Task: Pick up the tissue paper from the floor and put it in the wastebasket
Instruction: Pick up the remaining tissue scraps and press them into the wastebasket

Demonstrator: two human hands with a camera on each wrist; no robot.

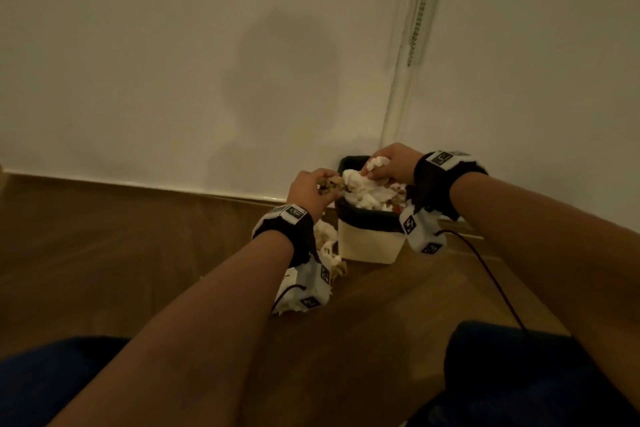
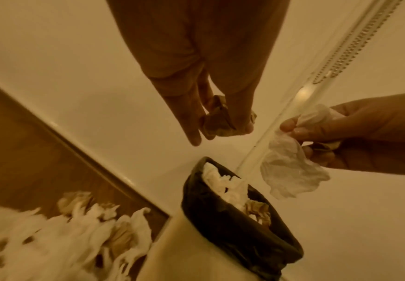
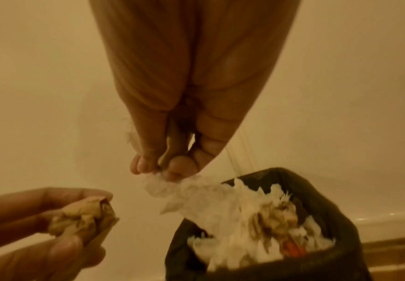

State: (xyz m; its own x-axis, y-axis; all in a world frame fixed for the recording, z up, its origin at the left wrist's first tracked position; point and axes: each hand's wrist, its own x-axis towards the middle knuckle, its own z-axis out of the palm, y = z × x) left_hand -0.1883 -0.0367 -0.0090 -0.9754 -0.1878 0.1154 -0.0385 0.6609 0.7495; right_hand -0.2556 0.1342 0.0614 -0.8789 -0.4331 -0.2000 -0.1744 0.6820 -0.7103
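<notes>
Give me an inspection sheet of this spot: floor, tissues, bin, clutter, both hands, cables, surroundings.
Surface: wooden floor.
Job's things: wastebasket with black liner, heaped with tissue; loose tissues on the floor left of it.
Clutter: nothing seen.
Hands: left hand pinches a brown crumpled tissue beside the rim; right hand pinches a white tissue over the basket.
Cables: dark cable from the right wrist camera.
Surroundings: white wall, baseboard, hanging bead chain.

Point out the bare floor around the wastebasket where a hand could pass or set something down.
Bare floor runs left of the tissue pile, along the skirting. More shows in front of the wastebasket, between the knees, crossed on its right by a cable. Crowded: the pile against the wastebasket's left side, and its opening, heaped with tissue, with both hands above it.
</notes>
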